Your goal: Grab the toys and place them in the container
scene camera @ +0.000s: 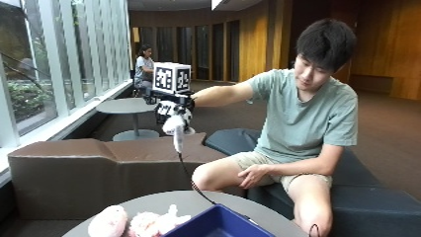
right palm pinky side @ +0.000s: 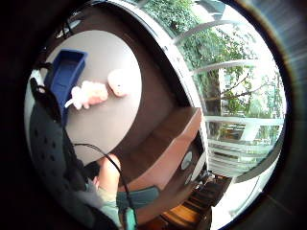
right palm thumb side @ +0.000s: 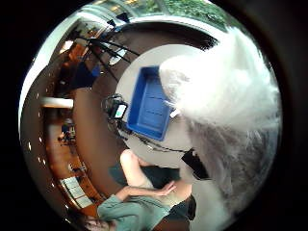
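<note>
It was a building lounge: tall windows (scene camera: 59, 59), wood-panelled walls (scene camera: 388, 44), brown upholstered benches (scene camera: 85, 173), round tables (scene camera: 128, 105).

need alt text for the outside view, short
A seated person holds a white plush toy raised in their gloved right hand, well above a round table. On the table sit a blue container and two pink plush toys beside it.

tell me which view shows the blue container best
The thumb side palm view: the blue container shows whole, interior open. The little finger side view shows it small and partly cut off; the outside view catches only a corner.
</note>
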